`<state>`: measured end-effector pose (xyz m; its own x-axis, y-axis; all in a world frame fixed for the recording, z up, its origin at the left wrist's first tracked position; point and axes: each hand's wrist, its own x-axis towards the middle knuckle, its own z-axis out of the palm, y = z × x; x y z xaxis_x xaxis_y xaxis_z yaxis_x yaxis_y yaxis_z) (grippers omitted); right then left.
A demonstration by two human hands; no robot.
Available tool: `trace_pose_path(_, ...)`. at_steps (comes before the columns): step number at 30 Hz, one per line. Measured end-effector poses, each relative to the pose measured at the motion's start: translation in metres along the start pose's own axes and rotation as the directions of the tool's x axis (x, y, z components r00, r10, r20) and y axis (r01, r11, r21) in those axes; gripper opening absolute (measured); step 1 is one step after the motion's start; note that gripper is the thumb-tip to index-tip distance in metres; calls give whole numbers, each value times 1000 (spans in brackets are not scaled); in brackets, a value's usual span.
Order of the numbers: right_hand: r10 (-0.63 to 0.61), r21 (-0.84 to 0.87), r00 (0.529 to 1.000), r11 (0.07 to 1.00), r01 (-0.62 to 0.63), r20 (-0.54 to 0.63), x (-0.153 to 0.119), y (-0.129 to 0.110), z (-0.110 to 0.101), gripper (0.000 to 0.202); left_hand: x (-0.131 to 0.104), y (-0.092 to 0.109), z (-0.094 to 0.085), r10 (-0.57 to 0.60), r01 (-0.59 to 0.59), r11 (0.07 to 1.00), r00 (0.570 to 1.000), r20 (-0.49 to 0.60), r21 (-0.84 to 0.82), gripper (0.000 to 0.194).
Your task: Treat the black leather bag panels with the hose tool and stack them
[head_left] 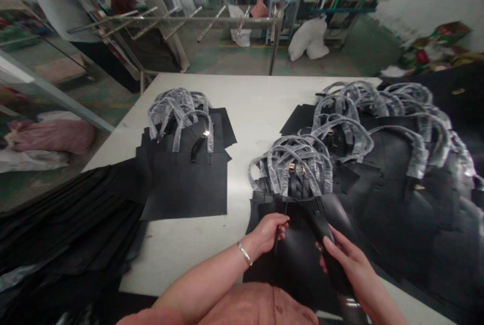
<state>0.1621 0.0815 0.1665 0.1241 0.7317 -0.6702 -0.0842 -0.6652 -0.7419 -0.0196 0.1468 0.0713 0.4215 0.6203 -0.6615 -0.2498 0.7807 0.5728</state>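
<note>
My left hand (271,231) is closed in a pinch at a thin dark strip over the black bag panel (293,259) in front of me. Wrapped in my right hand (346,252) is a wide black strap (335,269), with a shiny metal band near its lower end. This strap curves up toward the panel's top edge; its far end is hard to make out. Just beyond my hands, plastic-wrapped handles (287,158) and small gold-coloured fittings lie on the stacked panels.
At left on the white table (242,98) lies another stack of black panels (189,183) with wrapped handles. More panels with handles (401,163) cover the right side. A fan of black pieces (68,219) sits at lower left. A metal rack (212,22) stands behind the table.
</note>
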Motion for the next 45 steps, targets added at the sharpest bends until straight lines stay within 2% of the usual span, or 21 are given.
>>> trace_pose_path(2,5,-15,1000,1000,-5,23,-8,-4,-2,87,-1,-5,2,117,-116,993,990,-75,23,31)
trace_pose_path(5,31,-52,997,998,-28,75,-23,-4,-2,87,-1,-12,1,305,-288,951,937,-170,117,30)
trace_pose_path(9,74,-88,989,994,-63,131,-30,3,7,89,0,-16,-4,439,-394,878,889,-132,270,23)
trace_pose_path(13,47,-67,988,997,-37,146,-22,6,23,87,-1,-16,-6,511,-408,764,856,-81,500,9)
trace_pose_path(16,-38,-3,999,999,39,31,-17,2,30,90,-3,-14,-12,529,-376,643,848,-32,667,11)
trace_pose_path(18,-95,50,993,994,99,-75,-15,-1,23,91,-2,-10,-22,615,-378,477,788,6,793,17)
trace_pose_path(20,-126,94,979,985,142,-161,-17,1,6,91,5,-4,-35,716,-367,293,696,52,883,19)
trace_pose_path(21,-129,107,971,982,154,-203,-20,5,-6,90,9,-1,-41,731,-344,241,679,63,908,19)
trace_pose_path(23,-110,121,947,981,152,-302,-30,19,-33,90,16,6,-52,712,-307,212,699,69,928,17)
trace_pose_path(25,-47,131,908,985,112,-417,-45,39,-59,89,18,11,-59,664,-289,286,747,28,914,16)
trace_pose_path(28,86,181,833,983,18,-547,-64,74,-85,91,18,17,-63,588,-264,513,801,-111,817,16)
trace_pose_path(30,182,197,797,977,-81,-576,-73,94,-93,92,20,20,-64,544,-243,619,819,-184,747,18)
trace_pose_path(33,257,240,771,961,-139,-582,-84,114,-91,94,22,22,-64,477,-217,702,850,-223,678,24)
trace_pose_path(35,267,262,770,956,-134,-579,-89,121,-87,95,18,25,-62,385,-194,769,901,-198,608,27)
trace_pose_path(37,263,285,775,952,-112,-575,-90,126,-84,94,8,31,-56,275,-166,819,953,-123,549,31)
trace_pose_path(39,233,303,792,951,-64,-565,-90,128,-82,91,-6,43,-48,183,-150,867,983,-24,475,37)
trace_pose_path(42,162,303,807,953,22,-568,-90,130,-83,86,-29,70,-35,142,-161,944,986,86,289,47)
trace_pose_path(45,138,289,786,956,53,-602,-90,129,-86,87,-50,101,-23,199,-217,957,974,111,190,57)
